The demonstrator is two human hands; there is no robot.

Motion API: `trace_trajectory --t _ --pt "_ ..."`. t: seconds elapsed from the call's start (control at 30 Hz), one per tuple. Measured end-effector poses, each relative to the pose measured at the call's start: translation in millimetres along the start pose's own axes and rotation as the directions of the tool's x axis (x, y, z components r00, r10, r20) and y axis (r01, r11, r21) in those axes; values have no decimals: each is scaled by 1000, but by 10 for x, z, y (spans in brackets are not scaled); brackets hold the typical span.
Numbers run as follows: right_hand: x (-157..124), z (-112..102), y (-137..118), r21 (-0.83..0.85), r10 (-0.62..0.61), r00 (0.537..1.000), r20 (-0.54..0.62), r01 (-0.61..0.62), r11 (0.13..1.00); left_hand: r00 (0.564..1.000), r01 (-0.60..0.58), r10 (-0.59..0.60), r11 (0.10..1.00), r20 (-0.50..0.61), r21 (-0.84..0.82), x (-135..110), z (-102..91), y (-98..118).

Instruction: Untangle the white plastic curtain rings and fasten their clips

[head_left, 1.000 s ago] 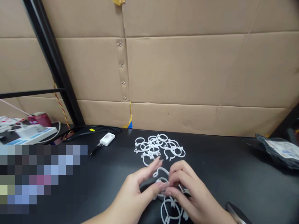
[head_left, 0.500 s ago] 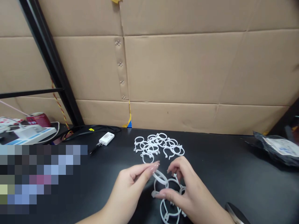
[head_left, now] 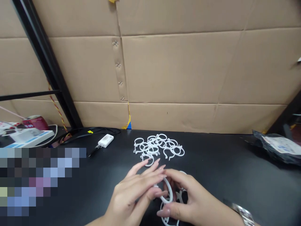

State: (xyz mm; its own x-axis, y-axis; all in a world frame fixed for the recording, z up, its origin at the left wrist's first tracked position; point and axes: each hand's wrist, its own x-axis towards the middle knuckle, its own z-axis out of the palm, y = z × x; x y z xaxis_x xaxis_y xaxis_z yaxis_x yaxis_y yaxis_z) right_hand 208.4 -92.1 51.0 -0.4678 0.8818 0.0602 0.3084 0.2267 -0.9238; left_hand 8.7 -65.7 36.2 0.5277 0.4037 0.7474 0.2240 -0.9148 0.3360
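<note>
Both my hands meet around a white plastic curtain ring (head_left: 169, 190) above the near part of the table. My left hand (head_left: 136, 191) has its fingers stretched toward the ring's upper side, with the thumb against its lower left side. Curled about the right side of the same ring is my right hand (head_left: 188, 196), thumb below and fingers partly hidden behind it. More white rings (head_left: 166, 221) lie under my hands, mostly covered. Beyond my fingertips sits a loose pile of several similar rings with small eyelets (head_left: 152, 149).
A white charger plug (head_left: 106, 140) with a black cable lies left of the pile. Farther left are a power strip (head_left: 35, 138) and a red can (head_left: 36, 122). A black plastic package (head_left: 277, 150) rests at the right. Cardboard (head_left: 169, 69) walls the table's back.
My left hand has turned over the ring, its fingers now extended. My right hand has closed in from the right onto the ring, which now stands more upright between both hands.
</note>
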Motion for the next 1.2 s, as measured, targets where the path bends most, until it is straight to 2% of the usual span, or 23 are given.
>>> trace_trajectory --t 0.17,0.3,0.5,0.67,0.8,1.0,1.2 --pt "7 -15 -11 -66 7 1000 -1 -7 998 999 -15 15 1000 35 -5 9 -10 -1" --pt "-12 -10 -61 -224 -26 999 -23 20 974 1000 -8 8 1000 29 11 16 -16 8" --pt "-13 12 -104 -433 -164 984 -65 120 893 997 -24 23 1000 75 11 26 -5 10" --pt "-41 10 -62 -574 -246 967 -65 166 802 997 -58 56 997 50 44 21 -3 17" --pt "-46 14 -76 -621 -275 961 -25 200 758 997 -72 70 994 35 82 39 -17 24" --pt "-33 5 -107 -619 -258 966 29 220 754 995 -104 102 981 23 161 56 -23 40" --pt "-58 14 -56 -708 -356 934 -7 247 661 990 -129 105 936 90 327 21 -36 -33"
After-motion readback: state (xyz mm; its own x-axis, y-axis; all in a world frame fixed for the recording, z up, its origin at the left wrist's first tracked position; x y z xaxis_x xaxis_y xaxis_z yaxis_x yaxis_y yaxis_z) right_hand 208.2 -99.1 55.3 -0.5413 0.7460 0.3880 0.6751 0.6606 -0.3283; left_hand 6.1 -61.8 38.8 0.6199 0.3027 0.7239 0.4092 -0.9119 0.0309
